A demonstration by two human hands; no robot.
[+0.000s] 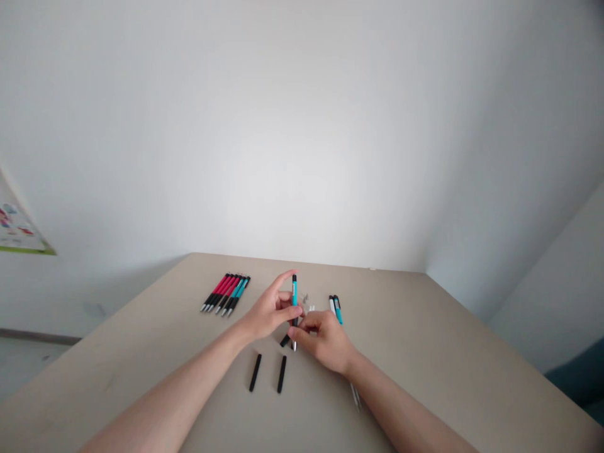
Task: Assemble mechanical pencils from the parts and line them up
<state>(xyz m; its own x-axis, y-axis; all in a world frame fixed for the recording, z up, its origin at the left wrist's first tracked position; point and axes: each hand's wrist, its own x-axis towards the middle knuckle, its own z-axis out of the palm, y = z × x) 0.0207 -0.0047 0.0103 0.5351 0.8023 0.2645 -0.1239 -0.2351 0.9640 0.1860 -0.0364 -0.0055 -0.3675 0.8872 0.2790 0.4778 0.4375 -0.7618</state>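
Observation:
A teal pen (294,290) with a black lower part and a silver tip stands nearly upright between my two hands, tip down. My left hand (268,313) pinches its barrel between thumb and fingers, with the index fingertip on the pen's top end. Lower down, my right hand (329,341) has its thumb and fingers closed around the pen close to the tip. Two black tubes (255,372) lie on the table in front of my hands. Another black piece (285,340) is partly hidden behind the pen and fingers.
Several red and teal pens (225,294) lie in a slanted row at the left of the table (391,352). Beyond my right hand are a white barrel (331,305) and a teal barrel (338,311). Thin pale rods (355,398) are partly covered by my right forearm. A wall stands behind.

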